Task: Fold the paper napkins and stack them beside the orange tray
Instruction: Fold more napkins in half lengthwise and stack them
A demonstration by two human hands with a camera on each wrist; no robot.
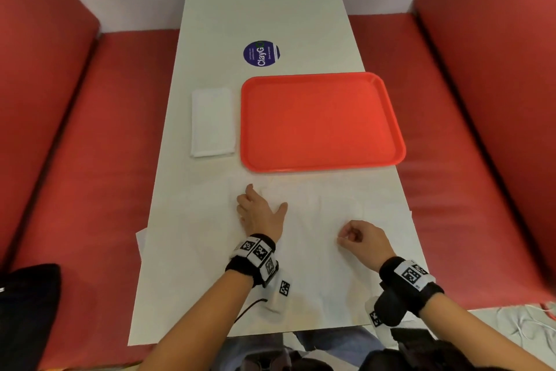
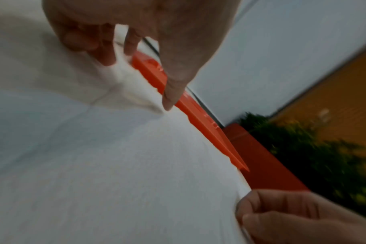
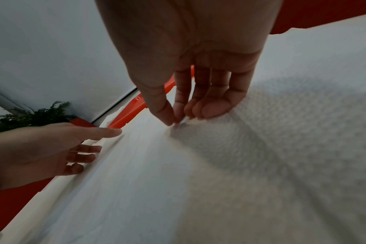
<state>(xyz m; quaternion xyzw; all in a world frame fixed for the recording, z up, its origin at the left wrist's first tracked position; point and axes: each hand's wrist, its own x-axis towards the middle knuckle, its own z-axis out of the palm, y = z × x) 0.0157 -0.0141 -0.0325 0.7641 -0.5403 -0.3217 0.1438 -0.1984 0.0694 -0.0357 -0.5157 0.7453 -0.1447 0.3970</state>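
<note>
The left hand [image 1: 261,214] presses the napkin [image 1: 316,220] flat, fingers spread; the right hand [image 1: 362,240] pinches it. Thin paper may tear if pulled hard.

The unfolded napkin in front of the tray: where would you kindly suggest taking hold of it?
Probably at its right edge, coming from the right: the napkin lies flat, so only an edge lifts, and the right hand already pinches there while the left hand rests on it.
</note>
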